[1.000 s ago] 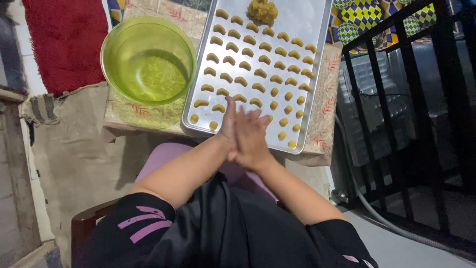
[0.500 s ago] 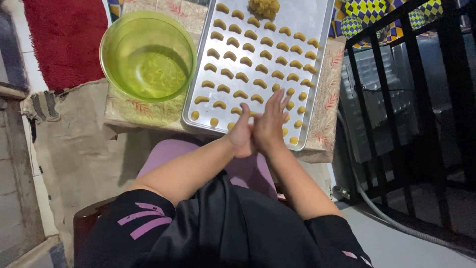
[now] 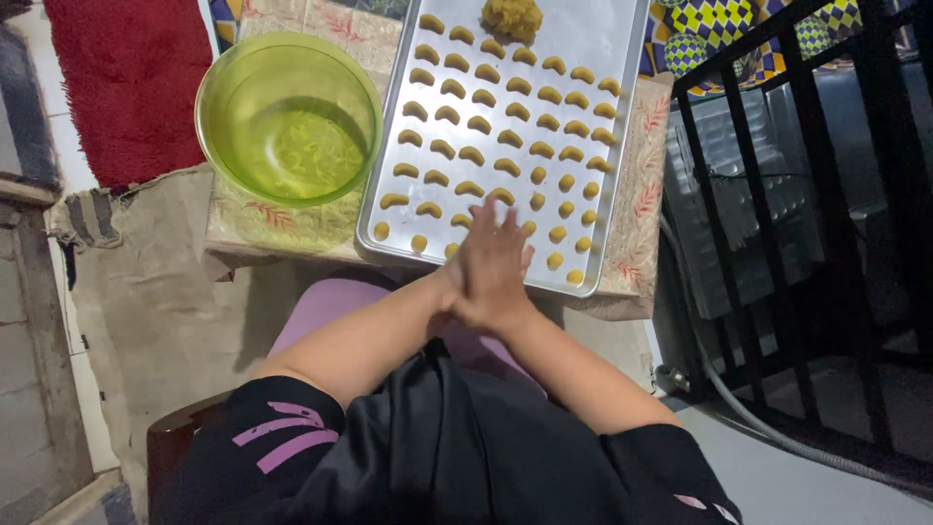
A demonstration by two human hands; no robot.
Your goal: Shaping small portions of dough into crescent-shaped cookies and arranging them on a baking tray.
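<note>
My right hand (image 3: 498, 261) lies flat on top of my left hand (image 3: 451, 284), palms pressed together over the near edge of a metal baking tray (image 3: 622, 68). Whether anything sits between the palms is hidden. The tray holds several rows of yellow crescent dough pieces (image 3: 486, 126), some small round dough balls (image 3: 556, 234) at its near right, and a lump of yellow dough (image 3: 512, 17) at the far end. An empty-looking green plastic bowl (image 3: 288, 117) stands to the tray's left.
Tray and bowl rest on a low surface covered by a leaf-patterned cloth (image 3: 282, 222). A red rug (image 3: 126, 78) lies at far left, a black metal railing (image 3: 777, 194) at right with a white hose (image 3: 739, 413) below. A purple seat (image 3: 321, 311) is under my arms.
My joined hands have slid against each other: the right hand moved from reaching forward over the tray back onto the left palm. Tray and bowl have stayed put.
</note>
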